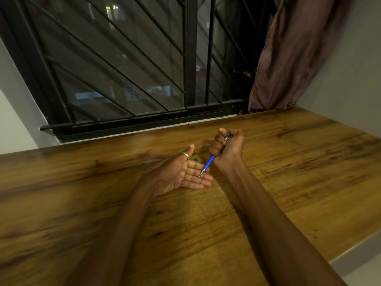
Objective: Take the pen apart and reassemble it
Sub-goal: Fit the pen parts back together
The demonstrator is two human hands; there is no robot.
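Note:
My right hand [227, 147] grips a blue pen [209, 163] in a fist above the wooden table, thumb over the pen's top end. The pen slants down to the left and its metal tip touches the fingers of my left hand [185, 174]. That hand lies palm up with straight fingers, its back on the table, and wears a ring on the thumb. A small teal piece [195, 159] lies on the table just behind the left fingers, mostly hidden by them.
The wooden table [288, 182] runs to a barred window [144, 69] at the back. A brown curtain [288, 58] hangs at the back right beside a grey wall. The table's right edge drops off near the lower right.

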